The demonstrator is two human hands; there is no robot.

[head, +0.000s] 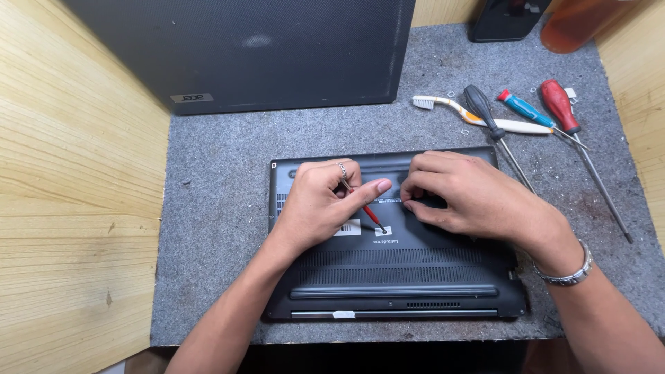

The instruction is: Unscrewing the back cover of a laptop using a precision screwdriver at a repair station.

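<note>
A black laptop lies upside down on a grey felt mat, its vented bottom cover facing up. My left hand wears a ring and grips a small red-handled screwdriver, whose tip rests on the cover near a white sticker. My right hand, with a metal bracelet on the wrist, rests on the cover just right of the screwdriver, its fingers curled and pinched together. What lies under those fingers is hidden.
Behind the laptop stands a large dark panel. At the back right lie a toothbrush, a black-handled screwdriver, a blue-handled one and a red-handled one. An orange bottle and a dark object sit beyond. Wooden walls flank both sides.
</note>
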